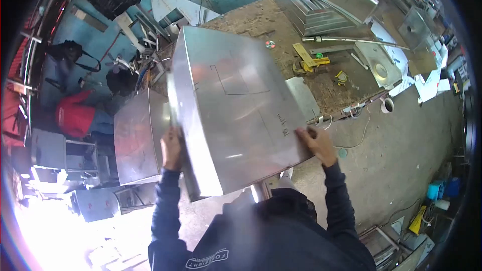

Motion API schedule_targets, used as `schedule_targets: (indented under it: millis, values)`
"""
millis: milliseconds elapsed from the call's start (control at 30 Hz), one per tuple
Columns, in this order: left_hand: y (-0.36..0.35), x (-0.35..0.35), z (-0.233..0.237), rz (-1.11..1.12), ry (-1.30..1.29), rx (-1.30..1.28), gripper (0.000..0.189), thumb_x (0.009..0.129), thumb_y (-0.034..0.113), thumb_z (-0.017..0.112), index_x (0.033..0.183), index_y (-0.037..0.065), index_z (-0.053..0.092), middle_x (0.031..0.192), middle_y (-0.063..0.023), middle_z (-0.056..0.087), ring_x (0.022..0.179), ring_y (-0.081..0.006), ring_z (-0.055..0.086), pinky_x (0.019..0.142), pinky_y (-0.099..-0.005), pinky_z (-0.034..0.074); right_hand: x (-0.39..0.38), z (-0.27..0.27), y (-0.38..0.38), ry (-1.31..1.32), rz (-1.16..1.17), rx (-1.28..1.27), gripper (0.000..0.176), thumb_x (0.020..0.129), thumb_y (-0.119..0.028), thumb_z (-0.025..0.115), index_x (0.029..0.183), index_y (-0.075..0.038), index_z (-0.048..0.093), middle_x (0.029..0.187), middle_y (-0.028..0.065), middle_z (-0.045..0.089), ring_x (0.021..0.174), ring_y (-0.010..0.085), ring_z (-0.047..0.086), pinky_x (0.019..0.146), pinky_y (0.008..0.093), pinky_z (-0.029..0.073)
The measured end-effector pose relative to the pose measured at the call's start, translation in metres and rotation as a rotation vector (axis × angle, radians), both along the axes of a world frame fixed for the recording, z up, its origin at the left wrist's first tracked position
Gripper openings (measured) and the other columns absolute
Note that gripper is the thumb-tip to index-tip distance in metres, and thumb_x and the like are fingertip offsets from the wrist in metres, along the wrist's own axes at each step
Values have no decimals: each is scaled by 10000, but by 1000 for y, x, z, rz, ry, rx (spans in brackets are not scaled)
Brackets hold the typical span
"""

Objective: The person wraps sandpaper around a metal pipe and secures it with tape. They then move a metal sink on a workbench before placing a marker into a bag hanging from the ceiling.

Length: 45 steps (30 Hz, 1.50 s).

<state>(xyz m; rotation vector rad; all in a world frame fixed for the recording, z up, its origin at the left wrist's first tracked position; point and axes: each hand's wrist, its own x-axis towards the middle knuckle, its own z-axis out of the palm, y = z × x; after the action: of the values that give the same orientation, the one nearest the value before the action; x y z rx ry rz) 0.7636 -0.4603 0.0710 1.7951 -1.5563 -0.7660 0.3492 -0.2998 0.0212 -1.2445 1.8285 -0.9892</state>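
Note:
A large box-shaped sheet metal piece (241,115) with marker lines and writing on its face is held tilted in front of my body. My left hand (172,149) grips its left side, fingers wrapped at the edge. At its lower right edge, my right hand (319,145) holds on, with the fingertips on the metal near the writing. The piece's far end lies over the worn wooden workbench (241,18); whether it rests there is hidden.
Another metal box (138,138) stands at the left. A person in a red top (75,114) bends beyond it. On the bench are a yellow tool (314,63), a tape measure (342,77), metal strips and stacked metal panels (321,2).

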Motion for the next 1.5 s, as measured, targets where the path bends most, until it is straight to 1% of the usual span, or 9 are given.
schedule_targets:
  millis: [267,567,633,800,967,1000,1200,1300,1500]
  values:
    - [-49,-32,-234,-226,805,98,287,967,100,491,1153,-91,596,997,-109,678,881,-158,612,791,-276,495,-1,49,11,398,-227,-240,563,801,-484,716,1006,38,670,827,255,674,798,396,671,700,429,518]
    - [-159,-10,-287,-363,133,-265,351,930,73,530,1259,-46,559,1203,-197,621,1046,-225,625,889,-327,487,36,1,-22,485,-484,-302,595,828,-464,706,1139,36,619,988,252,672,907,411,656,790,448,520]
    - [-93,-48,-84,-332,68,-497,341,945,56,522,1271,-38,560,1296,-184,563,1162,-230,563,957,-321,440,55,1,-30,494,-460,-371,560,846,-421,699,1167,28,606,1092,250,639,982,405,632,834,445,506]
    - [62,-45,95,-524,431,-665,349,983,121,505,1298,-24,549,1164,-138,556,962,-193,537,835,-313,441,107,82,9,456,-308,-708,364,848,-166,692,1182,-39,626,1256,210,553,1101,347,574,932,414,462]
    - [174,-65,130,-982,1191,-658,259,784,225,760,823,102,535,895,-44,485,768,-185,472,629,-350,489,195,182,88,185,27,-1422,234,867,-205,609,1090,-173,671,995,92,659,943,260,626,848,537,492]
    - [169,-67,133,-1153,1133,-883,534,871,182,678,1318,446,552,1070,-53,585,922,-201,545,650,-396,531,210,187,96,81,52,-1451,201,838,-161,655,1029,-222,665,969,24,607,944,218,581,941,538,441]
    - [204,-84,134,-1181,1554,-483,414,857,92,648,1150,384,660,982,11,565,860,-170,481,659,-329,492,240,192,114,-59,104,-1486,453,975,-174,512,1390,-357,508,1191,77,574,1118,280,545,1112,578,282]
    - [198,-92,129,-1764,1547,-130,140,804,-26,646,859,89,586,782,-177,612,673,-276,594,597,-398,471,266,209,116,-348,-157,-1612,354,969,-272,521,1312,-312,596,1101,101,585,1045,288,553,1098,577,287]
    - [259,-124,154,-1292,1370,-547,172,753,3,700,742,63,539,953,-123,599,736,-214,580,577,-357,486,245,166,182,-98,-434,-1452,268,911,-240,633,1173,-295,643,1004,-15,571,948,187,554,1052,536,351]
